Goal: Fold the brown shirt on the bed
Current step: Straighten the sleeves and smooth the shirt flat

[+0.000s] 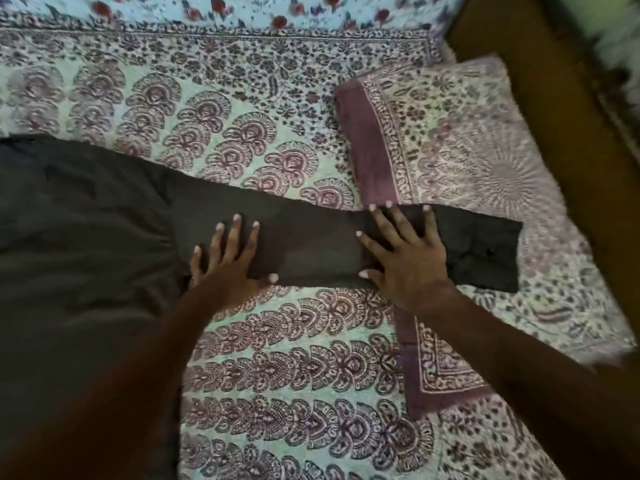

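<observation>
The brown shirt (76, 244) lies spread on the bed, its body filling the left side. One long sleeve (308, 244) stretches flat to the right, and its buttoned cuff (485, 258) rests on a pillow. My left hand (228, 265) presses flat on the sleeve near the shoulder, fingers spread. My right hand (405, 258) lies flat on the sleeve closer to the cuff, fingers also spread. Neither hand grips the cloth.
The bed is covered by a patterned purple and pale green sheet (294, 393). A matching pillow (450, 143) sits at the right, under the cuff. A brown wooden bed frame (540, 81) runs along the far right. A floral cloth (242, 8) lies along the top.
</observation>
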`<state>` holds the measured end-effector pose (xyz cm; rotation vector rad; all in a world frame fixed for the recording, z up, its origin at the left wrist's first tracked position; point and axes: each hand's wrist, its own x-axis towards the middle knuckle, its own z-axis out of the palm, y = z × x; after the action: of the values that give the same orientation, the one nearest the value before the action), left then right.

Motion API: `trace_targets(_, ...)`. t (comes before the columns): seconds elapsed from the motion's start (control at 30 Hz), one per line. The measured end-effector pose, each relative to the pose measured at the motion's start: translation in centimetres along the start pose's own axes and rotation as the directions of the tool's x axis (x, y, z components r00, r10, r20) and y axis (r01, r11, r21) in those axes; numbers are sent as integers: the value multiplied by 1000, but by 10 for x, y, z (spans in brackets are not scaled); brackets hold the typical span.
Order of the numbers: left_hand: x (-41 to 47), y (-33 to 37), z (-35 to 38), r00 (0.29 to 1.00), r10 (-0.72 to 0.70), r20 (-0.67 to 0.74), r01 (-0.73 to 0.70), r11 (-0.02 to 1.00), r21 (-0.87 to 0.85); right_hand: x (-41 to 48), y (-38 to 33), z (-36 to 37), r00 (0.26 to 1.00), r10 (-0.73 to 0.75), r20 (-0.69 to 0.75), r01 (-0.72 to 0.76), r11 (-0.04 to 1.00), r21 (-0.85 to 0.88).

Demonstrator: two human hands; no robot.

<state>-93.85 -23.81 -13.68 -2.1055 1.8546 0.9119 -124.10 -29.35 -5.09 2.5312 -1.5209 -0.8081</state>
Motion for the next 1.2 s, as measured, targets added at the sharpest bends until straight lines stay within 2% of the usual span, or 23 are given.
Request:
trace_targets(0.1, -1, 0, 3, 999, -10, -50, 11, 1000, 11, -30, 25, 12, 975, 71, -211, -50, 993, 107)
trace_targets(0.23, 1, -2, 2, 999, -11, -42, 11, 1000, 1, -48, 44, 16, 952, 187, -241, -150, 975, 166)
trace_targets(0.37, -1, -4, -6, 1000, 12, 12, -11, 999, -42, -37, 15, 1, 925, 303, -229, -240, 934, 264)
trace_targets(0.4, -5, -7, -9, 998, 49, -47, -53, 996, -76, -31, 0, -4, 927, 287, -241, -217, 935, 279)
trace_targets(0.47, -22, -17, -12, 957, 105, -271, -135, 986, -96, -15, -35, -14, 947, 195, -256, -112, 946, 305)
trace_targets(0.5, -36, -25, -10, 921, 80, -381, -114, 991, -67, -6, -57, -18, 958, 126, -259, -38, 946, 321)
trace_targets(0.57, -69, -47, 6, 856, -45, -516, 38, 999, -24, 14, -105, -24, 961, -2, -276, 103, 931, 350)
trace_targets(0.63, -106, -70, 36, 838, -158, -522, 176, 984, -14, 35, -155, -32, 941, -115, -319, 233, 903, 361)
trace_targets(0.7, -144, -93, 71, 851, -182, -493, 203, 979, -12, 55, -206, -46, 902, -228, -367, 359, 868, 343)
trace_targets(0.83, -207, -103, 130, 892, -14, -452, 52, 996, 71, 89, -285, -73, 855, -374, -360, 485, 822, 298)
trace_targets(0.9, -227, -103, 146, 902, 66, -427, -29, 995, 94, 97, -314, -75, 852, -429, -301, 505, 825, 252)
trace_targets(0.97, -234, -109, 145, 887, 119, -446, -101, 993, 66, 97, -322, -67, 872, -426, -241, 481, 839, 254)
trace_targets(1.07, -225, -128, 117, 833, 0, -553, -48, 996, -73, 72, -313, -50, 881, -384, -277, 451, 859, 243)
trace_targets(1.13, -213, -143, 97, 844, -94, -528, 44, 993, -107, 40, -298, -37, 867, -416, -274, 477, 853, 213)
trace_targets(1.2, -211, -160, 92, 885, -82, -458, 60, 996, -63, 8, -285, -27, 861, -445, -245, 494, 847, 195)
